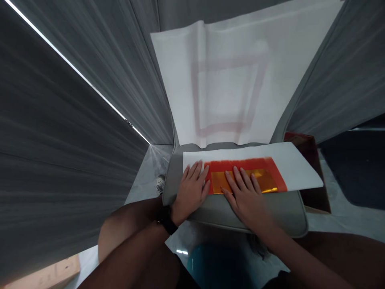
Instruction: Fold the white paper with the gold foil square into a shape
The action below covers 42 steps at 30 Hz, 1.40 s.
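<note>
A white sheet [296, 168] lies folded over on the grey seat of a chair. A red painted band [221, 165] runs round a shiny gold foil panel [266, 180] on it. My left hand [192, 188] rests flat over the left end of the sheet and the red band, fingers stretched out. Fingers spread, my right hand [242, 190] presses flat on the gold foil. Neither hand grips anything. Whatever lies under the palms is hidden.
Against the chair's backrest leans a large white sheet [171, 80] with a faint reddish rectangle. The grey seat [282, 210] shows at the front. Grey curtains [75, 132] hang on both sides. A red-brown box [315, 192] stands right of the chair, a cardboard box [60, 273] lower left.
</note>
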Motion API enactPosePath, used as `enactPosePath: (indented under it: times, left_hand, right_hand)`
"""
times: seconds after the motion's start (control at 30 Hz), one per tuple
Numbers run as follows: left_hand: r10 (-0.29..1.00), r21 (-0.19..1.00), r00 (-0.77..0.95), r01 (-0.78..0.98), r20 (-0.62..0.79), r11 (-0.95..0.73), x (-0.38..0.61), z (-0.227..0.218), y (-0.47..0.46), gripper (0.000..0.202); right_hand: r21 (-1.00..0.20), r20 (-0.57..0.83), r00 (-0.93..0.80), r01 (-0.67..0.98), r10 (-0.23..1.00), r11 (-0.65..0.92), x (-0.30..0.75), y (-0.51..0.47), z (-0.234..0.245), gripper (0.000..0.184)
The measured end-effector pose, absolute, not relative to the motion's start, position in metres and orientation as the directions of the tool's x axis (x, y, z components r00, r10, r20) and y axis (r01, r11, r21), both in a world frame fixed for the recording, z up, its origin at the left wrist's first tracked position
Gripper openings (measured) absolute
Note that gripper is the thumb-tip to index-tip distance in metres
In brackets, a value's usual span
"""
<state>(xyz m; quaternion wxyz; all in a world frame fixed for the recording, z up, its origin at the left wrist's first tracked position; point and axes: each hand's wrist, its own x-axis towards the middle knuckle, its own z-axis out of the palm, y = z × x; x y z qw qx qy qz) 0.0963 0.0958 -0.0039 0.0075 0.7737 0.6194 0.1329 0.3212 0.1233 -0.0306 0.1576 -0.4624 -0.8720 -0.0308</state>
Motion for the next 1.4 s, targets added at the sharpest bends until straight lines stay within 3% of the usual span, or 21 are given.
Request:
enactPosePath:
  times: [0.4,0.67,0.83,1.03,1.17,1.3,1.4]
  left_hand:
    - [0.961,0.142,0.201,0.963,0.192,-0.229,0.091,-0.005,0.095,0.053]
    - [0.954,0.134,0.217,0.960,0.209,-0.247,0.088,-0.009,0.097,0.054]
    - [0.954,0.118,0.225,0.961,0.196,-0.251,0.087,-0.010,0.098,0.055]
    - [0.958,0.116,0.235,0.960,0.166,-0.256,0.084,-0.007,0.100,0.059]
    - [0.955,0.098,0.259,0.957,0.143,-0.274,0.086,-0.006,0.100,0.059]
    - [0.966,0.080,0.248,0.964,0.070,-0.253,0.081,-0.003,0.100,0.058]
    - [0.950,0.053,0.312,0.949,0.011,-0.312,0.060,0.005,0.100,0.058]
  right_hand:
    - [-0.154,0.210,-0.528,0.813,0.823,0.561,0.329,0.129,-0.028,0.067]
    - [-0.106,0.213,-0.418,0.888,0.883,0.447,0.391,0.148,-0.027,0.069]
    - [-0.140,0.206,-0.308,0.930,0.929,0.340,0.435,0.160,-0.039,0.068]
    - [-0.174,0.133,-0.294,0.933,0.947,0.314,0.471,0.174,-0.052,0.068]
    - [-0.162,0.091,-0.179,0.968,0.980,0.192,0.491,0.176,-0.048,0.068]
    - [-0.164,0.229,-0.117,0.974,0.966,0.157,0.496,0.167,-0.030,0.069]
    - [-0.157,0.353,-0.203,0.949,0.913,0.272,0.475,0.148,-0.016,0.068]
